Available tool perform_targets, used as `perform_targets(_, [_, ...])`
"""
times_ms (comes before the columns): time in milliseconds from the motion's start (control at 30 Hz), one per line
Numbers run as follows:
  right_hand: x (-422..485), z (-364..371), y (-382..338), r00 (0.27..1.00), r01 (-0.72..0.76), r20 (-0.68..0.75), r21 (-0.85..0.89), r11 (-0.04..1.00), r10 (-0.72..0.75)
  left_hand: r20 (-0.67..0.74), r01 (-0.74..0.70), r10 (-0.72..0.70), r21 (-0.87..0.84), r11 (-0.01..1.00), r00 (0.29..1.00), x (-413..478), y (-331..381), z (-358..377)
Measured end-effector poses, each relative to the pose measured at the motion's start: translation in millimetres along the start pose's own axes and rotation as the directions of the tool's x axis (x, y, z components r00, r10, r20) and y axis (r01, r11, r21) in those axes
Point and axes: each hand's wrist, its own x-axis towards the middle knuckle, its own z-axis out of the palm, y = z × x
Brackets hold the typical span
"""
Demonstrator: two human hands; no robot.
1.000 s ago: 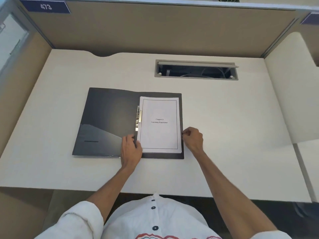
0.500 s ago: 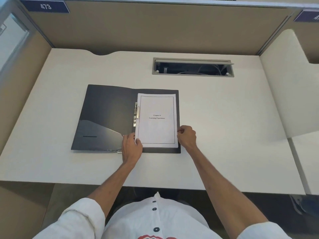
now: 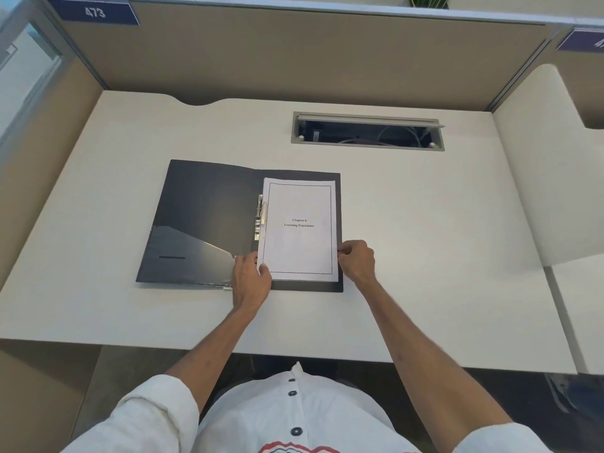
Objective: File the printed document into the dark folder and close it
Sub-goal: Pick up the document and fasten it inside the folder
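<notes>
The dark folder (image 3: pixel 202 217) lies open and flat on the white desk. The printed document (image 3: pixel 299 230), a white stack headed "Chapter 6", rests on the folder's right half beside the metal clip (image 3: pixel 260 217) at the spine. My left hand (image 3: pixel 250 279) pinches the stack's lower left corner. At the lower right edge, my right hand (image 3: pixel 358 261) grips the stack with curled fingers.
An open cable tray (image 3: pixel 367 131) is set into the desk (image 3: pixel 425 240) behind the folder. Beige partition walls (image 3: pixel 294 57) enclose the back and sides. A second desk surface (image 3: pixel 539 178) adjoins on the right.
The hands and the document have barely shifted on the folder; the right hand slid slightly inward onto the page edge. The apparent motion comes mostly from the head camera.
</notes>
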Motion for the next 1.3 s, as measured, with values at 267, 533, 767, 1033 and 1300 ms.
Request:
perform_targets(267, [-3,-1,-4,0.999,0.03,-0.015,-0.012,0.999,-0.03,0.013,-0.02,0.02,-0.003,1.0,1.0,-2,-3,0])
perform_targets(533, [4,0,1,0.999,0.044,-0.007,-0.04,0.998,-0.044,0.031,-0.04,0.04,0.01,0.999,0.999,-3,-3,-3])
perform_targets(767, [5,-4,-13,0.979,0.143,-0.138,-0.064,0.988,-0.151,-0.045,-0.046,0.049,0.055,0.997,0.998,10,-6,-15])
perform_targets(1033, [24,33,-50,0.849,0.528,0.245,-0.396,0.751,-0.467,-0.034,-0.183,0.194,0.212,0.96,0.98,46,4,-38])
perform_targets(1300, [41,58,-64,0.825,0.564,0.376,-0.491,0.664,-0.422,0.0,-0.309,0.321,0.274,0.911,0.947,79,26,-53])
